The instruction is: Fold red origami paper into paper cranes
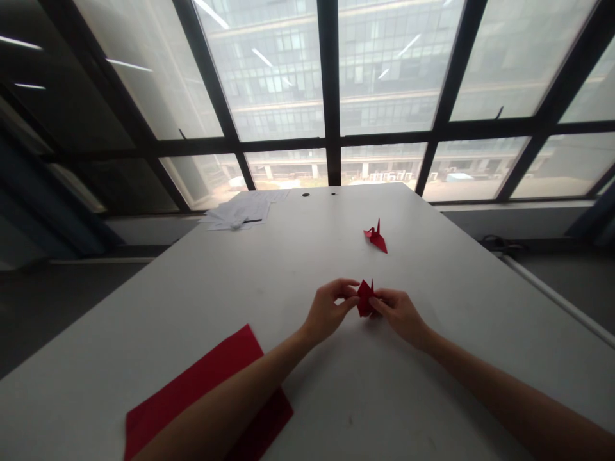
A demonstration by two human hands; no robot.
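folded paper (365, 298) between both hands, paper crane (376, 237) behind

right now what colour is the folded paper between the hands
Red, the folded paper; it shows best in the head view.

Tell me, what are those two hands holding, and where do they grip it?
A small folded red paper piece, pinched by the left hand at its left edge and the right hand at its right edge.
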